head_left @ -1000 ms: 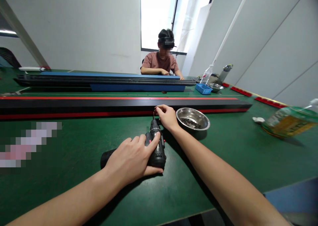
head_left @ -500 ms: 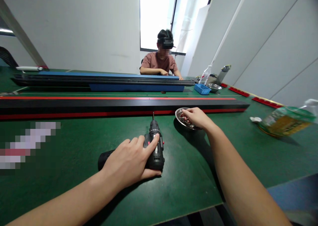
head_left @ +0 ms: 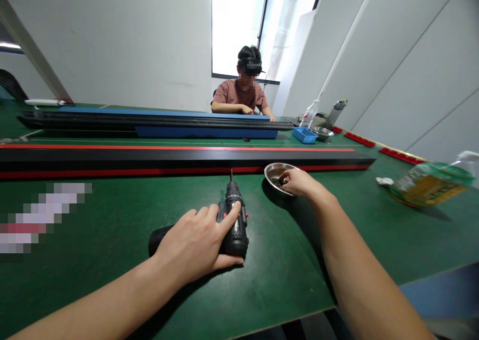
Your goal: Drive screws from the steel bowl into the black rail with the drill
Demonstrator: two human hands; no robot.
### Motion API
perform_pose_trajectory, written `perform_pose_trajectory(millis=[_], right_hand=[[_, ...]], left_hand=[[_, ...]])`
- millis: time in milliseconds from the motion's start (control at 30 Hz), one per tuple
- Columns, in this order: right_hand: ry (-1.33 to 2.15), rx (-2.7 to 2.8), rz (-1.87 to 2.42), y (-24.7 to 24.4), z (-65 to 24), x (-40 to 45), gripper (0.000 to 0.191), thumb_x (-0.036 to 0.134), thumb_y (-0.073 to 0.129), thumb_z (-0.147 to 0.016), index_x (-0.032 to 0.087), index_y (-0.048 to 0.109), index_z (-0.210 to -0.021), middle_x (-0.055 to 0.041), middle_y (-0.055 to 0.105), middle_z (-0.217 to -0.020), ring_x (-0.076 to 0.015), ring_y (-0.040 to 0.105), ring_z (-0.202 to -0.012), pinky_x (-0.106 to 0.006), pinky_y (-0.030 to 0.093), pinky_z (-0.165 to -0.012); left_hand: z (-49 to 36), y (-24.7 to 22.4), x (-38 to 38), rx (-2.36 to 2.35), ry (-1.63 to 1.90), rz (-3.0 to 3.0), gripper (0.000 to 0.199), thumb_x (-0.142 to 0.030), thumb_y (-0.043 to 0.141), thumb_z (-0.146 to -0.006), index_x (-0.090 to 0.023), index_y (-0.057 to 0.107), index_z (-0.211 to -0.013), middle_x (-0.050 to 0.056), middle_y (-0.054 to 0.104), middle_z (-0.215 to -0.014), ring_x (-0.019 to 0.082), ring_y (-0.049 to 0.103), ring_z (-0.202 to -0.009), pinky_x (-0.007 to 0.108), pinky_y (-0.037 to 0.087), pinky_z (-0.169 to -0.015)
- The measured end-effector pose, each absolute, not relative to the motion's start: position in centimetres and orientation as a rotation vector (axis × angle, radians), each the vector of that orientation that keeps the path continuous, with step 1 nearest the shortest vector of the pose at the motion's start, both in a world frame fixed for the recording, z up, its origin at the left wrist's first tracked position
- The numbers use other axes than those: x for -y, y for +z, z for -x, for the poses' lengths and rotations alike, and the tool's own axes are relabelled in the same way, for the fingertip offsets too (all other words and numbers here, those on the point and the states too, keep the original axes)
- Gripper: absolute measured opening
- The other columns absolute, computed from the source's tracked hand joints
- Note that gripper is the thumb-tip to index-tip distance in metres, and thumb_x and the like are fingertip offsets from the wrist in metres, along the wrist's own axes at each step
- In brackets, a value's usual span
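Note:
My left hand (head_left: 190,241) is wrapped round a black cordless drill (head_left: 236,238) that lies on its side on the green table. The drill's bit points away from me, towards a long black bar with red strips (head_left: 187,156). Inside a shallow metal bowl (head_left: 270,170), the bent fingers of my right hand (head_left: 302,182) reach among small dark pieces (head_left: 277,182) that look like screws. The fingertips are close together and partly hidden, so whatever they hold cannot be made out.
Across the table (head_left: 123,205) sits a co-worker (head_left: 239,93) behind a stack of long black and blue bars (head_left: 157,122). A blue basket (head_left: 305,135), a clear bottle (head_left: 310,113) and another metal bowl stand back right. At right is a plastic tub (head_left: 430,185).
My right hand has shifted slightly right and towards me inside the bowl, uncovering more of the small pieces. My left hand and the drill stay in place.

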State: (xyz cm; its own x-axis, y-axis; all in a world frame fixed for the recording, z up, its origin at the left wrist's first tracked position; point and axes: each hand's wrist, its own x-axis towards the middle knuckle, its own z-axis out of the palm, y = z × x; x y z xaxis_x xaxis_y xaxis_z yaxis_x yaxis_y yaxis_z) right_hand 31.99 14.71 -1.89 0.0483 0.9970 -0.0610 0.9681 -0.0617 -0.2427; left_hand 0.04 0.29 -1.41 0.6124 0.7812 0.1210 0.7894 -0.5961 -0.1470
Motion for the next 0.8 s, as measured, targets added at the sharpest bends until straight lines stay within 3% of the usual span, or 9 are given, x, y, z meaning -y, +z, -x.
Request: perform_pose_trajectory(millis=[167,333,800], right_hand=[[0.313,2.05,2.191,-1.8,-31.7,-14.5,0.023,0.009,0.067,-0.072,0.021,0.082,-0.085,-0.0077,0.077,-0.086,-0.0192,0.067,-0.073,-0.026,0.045,-0.063],[0.304,2.057,2.178,-1.8,-31.5,-14.4,0.017,0.011,0.067,-0.075,0.019,0.081,-0.081,-0.0092,0.077,-0.085,-0.0192,0.067,-0.071,-0.027,0.043,-0.062],[0.295,1.823,2.131,-0.9,-30.9,-13.7,0.028,0.008,0.066,-0.079,0.019,0.083,-0.099,-0.0108,0.079,-0.09,-0.0205,0.072,-0.077,-0.026,0.048,-0.067]], left_hand=[[0.0,-1.5,-0.5,1.307,-0.055,2.657,0.096,-0.081,0.043,-0.087,-0.024,0.025,-0.163,0.014,0.064,-0.107,0.032,0.065,-0.089,0.045,0.053,-0.079],[0.0,-1.4,-0.5,1.317,-0.051,2.657,0.096,-0.081,0.043,-0.087,-0.026,0.024,-0.163,0.014,0.064,-0.109,0.031,0.065,-0.09,0.044,0.053,-0.079],[0.0,-1.6,-0.5,1.321,-0.05,2.656,0.098,-0.082,0.043,-0.085,-0.027,0.023,-0.163,0.014,0.064,-0.11,0.031,0.065,-0.091,0.043,0.053,-0.08]])
